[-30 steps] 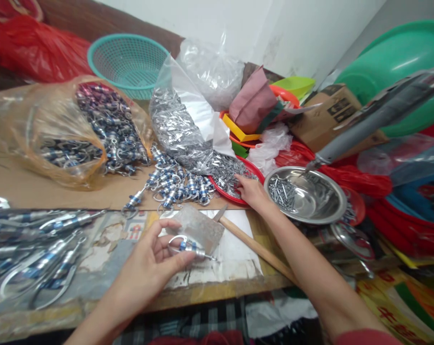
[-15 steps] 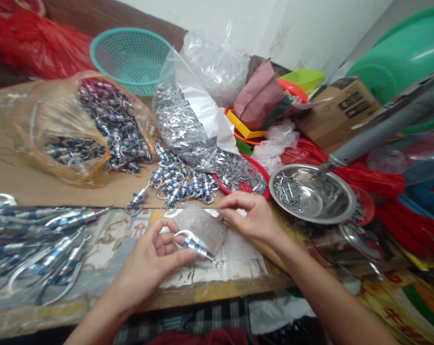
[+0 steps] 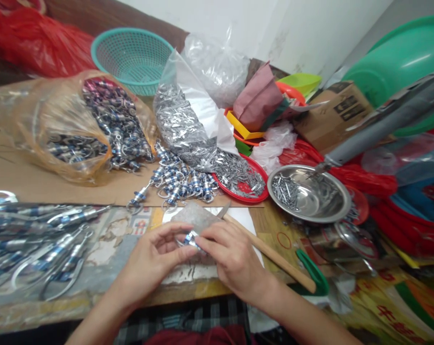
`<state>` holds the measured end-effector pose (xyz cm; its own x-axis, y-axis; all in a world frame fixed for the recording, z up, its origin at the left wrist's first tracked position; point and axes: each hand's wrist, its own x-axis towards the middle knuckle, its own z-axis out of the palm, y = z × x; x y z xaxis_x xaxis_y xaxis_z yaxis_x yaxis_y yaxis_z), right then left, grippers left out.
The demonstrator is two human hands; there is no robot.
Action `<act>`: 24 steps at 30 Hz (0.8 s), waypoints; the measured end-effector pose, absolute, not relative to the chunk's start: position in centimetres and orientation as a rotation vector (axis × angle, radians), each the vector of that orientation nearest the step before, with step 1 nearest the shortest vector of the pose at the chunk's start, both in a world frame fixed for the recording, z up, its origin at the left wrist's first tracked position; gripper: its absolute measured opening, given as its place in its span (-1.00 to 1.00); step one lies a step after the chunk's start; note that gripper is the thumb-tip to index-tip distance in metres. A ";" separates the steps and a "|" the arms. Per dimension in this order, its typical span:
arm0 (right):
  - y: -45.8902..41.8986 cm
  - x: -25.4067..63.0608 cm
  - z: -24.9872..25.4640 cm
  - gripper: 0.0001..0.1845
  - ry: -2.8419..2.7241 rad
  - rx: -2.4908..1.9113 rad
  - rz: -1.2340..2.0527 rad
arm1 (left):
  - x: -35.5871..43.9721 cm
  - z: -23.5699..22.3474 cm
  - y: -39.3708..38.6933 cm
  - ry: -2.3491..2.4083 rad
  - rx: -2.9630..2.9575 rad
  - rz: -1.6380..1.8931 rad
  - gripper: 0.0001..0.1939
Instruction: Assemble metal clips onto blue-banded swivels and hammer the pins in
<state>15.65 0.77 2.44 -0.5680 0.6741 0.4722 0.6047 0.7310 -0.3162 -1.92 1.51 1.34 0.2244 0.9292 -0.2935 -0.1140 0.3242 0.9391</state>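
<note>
My left hand [image 3: 150, 261] pinches a small silver clasp with a blue band [image 3: 190, 238] just above the table's front edge. My right hand [image 3: 228, 258] has closed in from the right and its fingertips grip the same clasp from the other side. Both hands hover over a grey metal block [image 3: 198, 218] lying on white paper. A small part from the red tray may be between my right fingers, but it is hidden.
A red tray [image 3: 246, 184] of small silver parts and a steel bowl [image 3: 310, 194] of screws sit to the right. Loose blue-banded clasps [image 3: 177, 182] lie behind the block, finished ones [image 3: 33, 239] at left. A wooden-handled tool [image 3: 270, 254] lies right of my hands.
My right hand left the red tray, came back toward me and joined my left hand on the clasp. My left hand stayed nearly in place.
</note>
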 end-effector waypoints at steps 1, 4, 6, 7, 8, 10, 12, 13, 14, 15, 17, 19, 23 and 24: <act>0.6 16.0 2.3 -0.67 -2.333 -0.974 0.205 | -2.0 1.4 1.5 1.100 1.003 0.870 -0.66; 0.7 18.0 1.7 -0.63 -2.173 -1.087 0.274 | -2.0 1.6 1.6 1.123 1.051 0.784 -0.68; 1.1 20.1 1.2 -0.68 -2.083 -1.344 0.220 | -1.9 1.8 1.6 1.141 1.039 0.756 -0.65; 1.3 21.1 0.9 -0.70 -2.087 -1.510 0.204 | -1.9 1.8 1.7 1.149 1.033 0.747 -0.63; 1.5 22.0 0.6 -0.69 -2.124 -1.669 0.212 | -1.9 1.9 1.7 1.154 1.032 0.737 -0.61; 1.6 23.3 0.2 -0.68 -2.229 -1.874 0.297 | -1.9 2.0 1.7 1.165 1.046 0.722 -0.60; 1.3 23.7 0.3 -0.75 -2.220 -1.903 0.374 | -1.9 2.0 1.7 1.170 1.055 0.734 -0.59; 1.1 23.6 0.6 -0.78 -2.165 -1.869 0.370 | -1.9 2.0 1.7 1.164 1.044 0.758 -0.56; 0.7 23.4 1.2 -0.79 -2.104 -1.813 0.353 | -1.9 1.9 1.7 1.151 1.019 0.788 -0.51; 0.4 23.0 2.0 -0.79 -2.059 -1.735 0.331 | -1.8 1.9 1.6 1.132 0.984 0.822 -0.44; -0.5 22.1 3.8 -0.70 -2.041 -1.534 0.274 | -1.7 1.8 1.6 1.082 0.911 0.876 -0.29; -1.1 21.1 5.4 -0.53 -2.085 -1.315 0.194 | -1.5 1.7 1.6 1.025 0.865 0.907 -0.19; -1.6 19.6 6.1 -0.39 -2.313 -1.199 0.122 | -1.5 1.6 1.5 0.940 0.830 0.943 -0.16; -1.7 19.4 5.9 -0.40 -2.395 -1.247 0.129 | -1.6 1.6 1.5 0.929 0.824 0.945 -0.16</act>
